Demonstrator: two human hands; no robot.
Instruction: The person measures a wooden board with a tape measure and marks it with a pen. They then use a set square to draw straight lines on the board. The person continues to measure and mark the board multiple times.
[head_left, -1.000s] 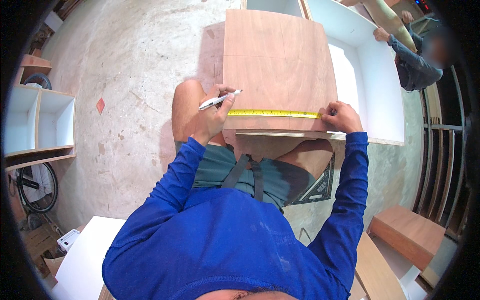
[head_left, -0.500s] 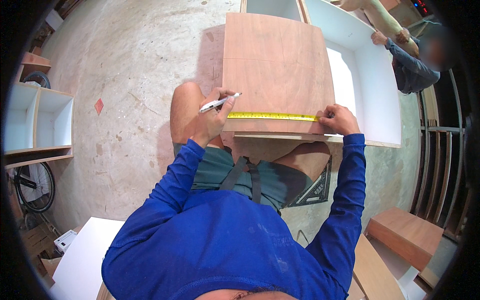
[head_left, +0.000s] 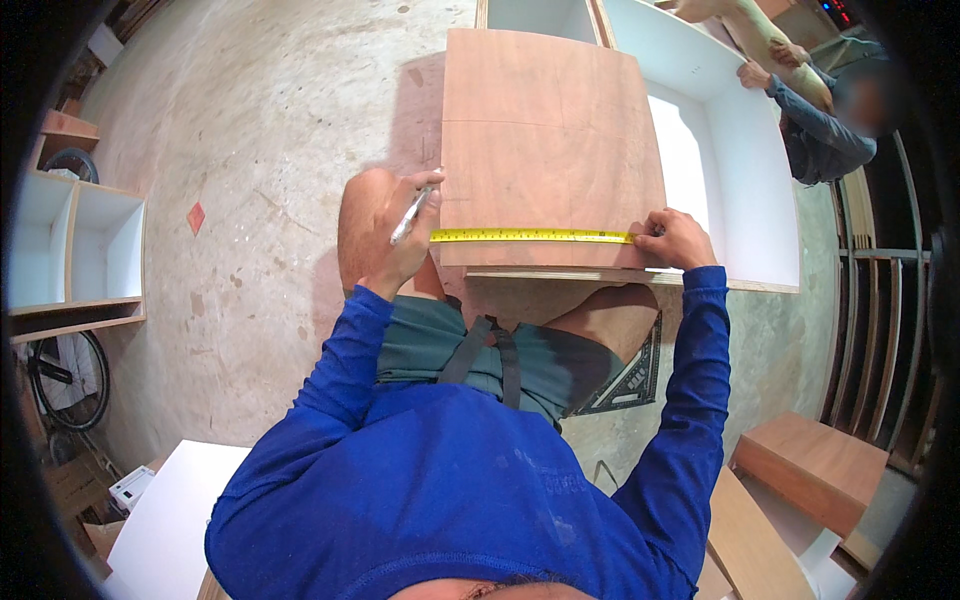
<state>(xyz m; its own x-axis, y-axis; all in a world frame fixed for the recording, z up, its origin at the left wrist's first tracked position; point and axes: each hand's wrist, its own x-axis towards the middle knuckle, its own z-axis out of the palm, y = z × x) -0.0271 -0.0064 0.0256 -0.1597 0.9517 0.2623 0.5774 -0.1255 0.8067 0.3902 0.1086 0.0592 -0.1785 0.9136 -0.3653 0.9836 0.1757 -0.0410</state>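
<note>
A yellow tape measure (head_left: 530, 236) stretches from left to right across the near part of a reddish-brown plywood panel (head_left: 550, 130). My right hand (head_left: 683, 240) is closed around its right end by the panel's right edge, fingers hiding most of what they grip. Just off the panel's left edge, my left hand (head_left: 402, 225) is closed on a white pen (head_left: 411, 214), which slants upward. The blade's left end reaches that hand; whether the fingers also pinch it I cannot tell. Beneath the panel lies a white-lined cabinet box (head_left: 735, 150) with plywood edges.
A co-worker's hand (head_left: 755, 74) rests on the cabinet's far right rim. A black triangular square (head_left: 632, 380) lies by my right knee. White cabinet (head_left: 105, 240) and bicycle wheel (head_left: 70, 375) stand at left; a wooden box (head_left: 812, 470) sits at lower right.
My left hand has moved left with the pen, from over the panel to just beyond its left edge. More yellow blade shows at that end. My right hand stays nearly in place.
</note>
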